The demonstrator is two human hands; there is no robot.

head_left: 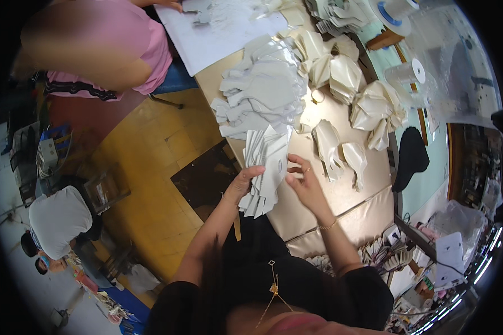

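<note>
White, clasped in left hand (243,181), thumb on top, fingers hidden: bundle (273,167), over table (293,218) edge beside pale pile (265,84). Next, right hand (304,184), fingers loosely spread, empty, contact with bundle unclear. Rightward, cream pieces (343,78); far right, clear bag (466,218), contents indistinct.

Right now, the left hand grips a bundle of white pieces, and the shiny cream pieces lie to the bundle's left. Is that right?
Not quite: the head view shows the shiny cream pieces lying to the right of the white bundle. The left hand does grip it.
</note>
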